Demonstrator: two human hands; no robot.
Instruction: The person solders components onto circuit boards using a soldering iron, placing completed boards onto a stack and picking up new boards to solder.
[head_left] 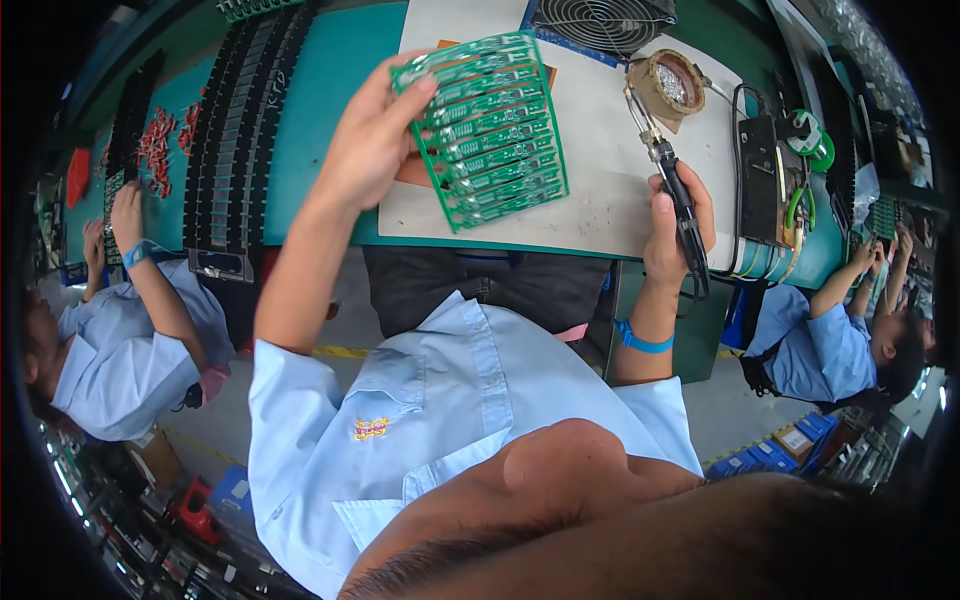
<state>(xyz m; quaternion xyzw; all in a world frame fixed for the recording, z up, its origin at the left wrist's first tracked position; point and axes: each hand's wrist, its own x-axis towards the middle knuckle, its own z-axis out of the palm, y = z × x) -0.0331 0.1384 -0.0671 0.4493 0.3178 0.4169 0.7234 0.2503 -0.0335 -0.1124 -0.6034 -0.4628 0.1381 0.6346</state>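
Note:
A green circuit board panel [495, 135], split into several narrow strips, is gripped at its left edge by my left hand [375, 135], the thumb lying on its upper face. It is tilted above the pale work mat [600, 190]. My right hand [675, 225] is closed around the black handle of a soldering iron [677, 190]. The iron's metal end points up and away, beside a round brown pot [670, 85] with shiny metal inside. Part of a brown-orange piece [412, 172] shows behind the panel. Fingers of my left hand under the panel are hidden.
A black fan [605, 22] stands at the back. To the right are a black box [762, 180], a green solder reel [815, 145] and green-handled cutters [800, 207]. Black slotted racks [240, 130] and red parts [157, 150] lie left. Co-workers sit on both sides.

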